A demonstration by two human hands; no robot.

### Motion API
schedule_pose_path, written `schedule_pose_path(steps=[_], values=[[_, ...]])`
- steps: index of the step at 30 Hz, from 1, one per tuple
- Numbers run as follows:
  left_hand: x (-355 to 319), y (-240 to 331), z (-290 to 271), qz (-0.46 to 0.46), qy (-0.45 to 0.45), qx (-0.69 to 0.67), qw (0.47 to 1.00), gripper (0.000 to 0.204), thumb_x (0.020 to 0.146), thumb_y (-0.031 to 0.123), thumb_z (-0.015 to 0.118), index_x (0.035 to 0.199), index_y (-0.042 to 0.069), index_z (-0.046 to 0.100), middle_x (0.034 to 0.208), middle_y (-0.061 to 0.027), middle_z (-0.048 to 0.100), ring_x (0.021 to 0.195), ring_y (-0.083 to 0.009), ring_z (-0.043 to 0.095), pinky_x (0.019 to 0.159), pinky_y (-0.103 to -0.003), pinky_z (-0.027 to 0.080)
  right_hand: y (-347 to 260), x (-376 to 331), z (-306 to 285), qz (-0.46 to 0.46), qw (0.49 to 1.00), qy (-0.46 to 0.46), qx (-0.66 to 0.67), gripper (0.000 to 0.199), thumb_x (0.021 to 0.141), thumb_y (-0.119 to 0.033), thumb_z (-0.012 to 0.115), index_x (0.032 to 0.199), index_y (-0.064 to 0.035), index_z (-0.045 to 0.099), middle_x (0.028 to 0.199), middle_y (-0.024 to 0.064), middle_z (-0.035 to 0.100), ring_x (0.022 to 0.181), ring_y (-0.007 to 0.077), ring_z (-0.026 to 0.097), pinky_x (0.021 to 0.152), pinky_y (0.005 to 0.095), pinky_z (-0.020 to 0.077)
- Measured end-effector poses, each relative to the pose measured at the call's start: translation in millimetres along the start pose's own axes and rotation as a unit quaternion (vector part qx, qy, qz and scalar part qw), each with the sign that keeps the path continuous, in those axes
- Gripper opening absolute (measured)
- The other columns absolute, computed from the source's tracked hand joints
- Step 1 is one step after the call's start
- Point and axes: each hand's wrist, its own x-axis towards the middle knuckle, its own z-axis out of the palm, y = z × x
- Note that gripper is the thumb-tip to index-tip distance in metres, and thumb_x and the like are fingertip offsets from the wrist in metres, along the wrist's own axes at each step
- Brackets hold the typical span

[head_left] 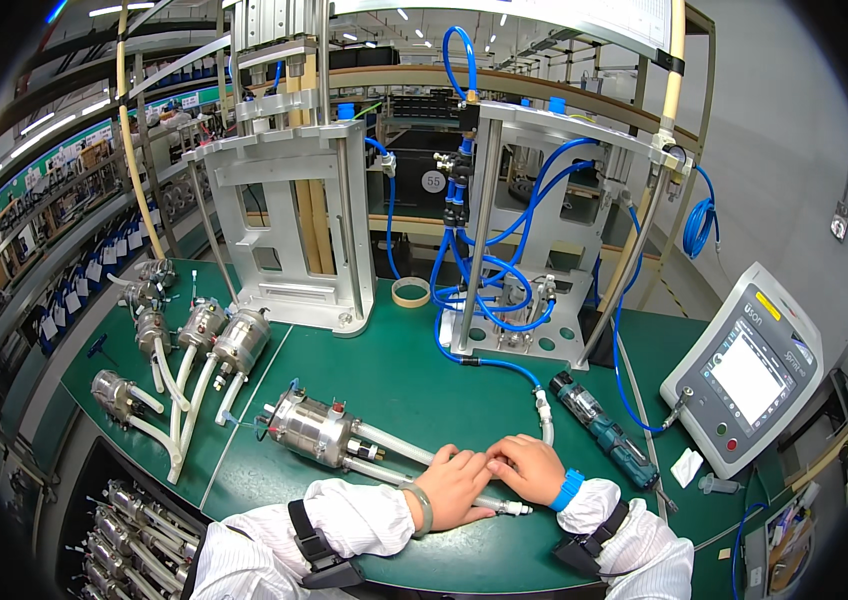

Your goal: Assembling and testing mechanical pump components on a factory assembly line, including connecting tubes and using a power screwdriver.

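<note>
Green bench (414,360) bears metal pump assemblies (309,428), tape roll (410,292), screwdriver (604,430).

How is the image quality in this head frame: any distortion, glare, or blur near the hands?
Head view: strong fisheye bending with black corners; the green bench is evenly lit from overhead strip lights. Left hand and right hand on the white tubes are sharp. Mild glare on the metal cylinder and tester screen.
</note>
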Motion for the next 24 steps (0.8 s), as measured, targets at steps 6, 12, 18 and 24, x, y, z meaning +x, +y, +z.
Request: schedule_pose_path(steps=[6,12,18,24], values=[[-0.2,-0.7,1.3,0.003,0.005,0.0,1.0,0.068,0.085,0.052,0.068,0.125,-0.001,0.055,0.116,-0.0133,0.056,0.108,-0.0287,0.054,0.099,-0.046,0.037,-0.5,0.0,-0.1,0.0,1.0,0.002,0.001,0.024,0.093,-0.03,0.065,0.095,-0.0064,0.068,0.079,0.0074,0.066,0.078,0.0285,0.063,0.073,0.0408,0.0494],[-0.1,-0.7,0.2,0.003,0.004,-0.003,1.0,0.069,0.085,0.052,0.068,0.125,-0.002,0.055,0.116,-0.0135,0.056,0.108,-0.0286,0.054,0.099,-0.046,0.037,-1.9,0.4,-1.2,0.005,1.0,-0.003,0.0,0.024,0.092,-0.03,0.065,0.095,-0.0063,0.068,0.08,0.0076,0.067,0.078,0.0286,0.063,0.073,0.0407,0.0493],[0.0,-0.4,0.2,0.002,0.001,-0.007,1.0,0.069,0.086,0.052,0.067,0.126,-0.002,0.054,0.116,-0.0136,0.056,0.109,-0.0288,0.054,0.1,-0.046,0.037,-1.7,0.5,-0.8,0.001,1.0,0.0,0.004,0.024,0.093,-0.03,0.065,0.095,-0.0062,0.068,0.08,0.0077,0.067,0.077,0.0286,0.063,0.073,0.0405,0.0492],[-0.3,-0.4,-0.3,-0.001,-0.003,-0.007,1.0,0.069,0.086,0.052,0.067,0.126,-0.002,0.054,0.116,-0.0136,0.055,0.109,-0.0289,0.054,0.101,-0.047,0.037,-0.4,0.4,0.0,0.0,1.0,0.0,0.003,0.024,0.093,-0.03,0.065,0.095,-0.0064,0.068,0.079,0.0074,0.066,0.077,0.0284,0.063,0.073,0.0405,0.0491]])
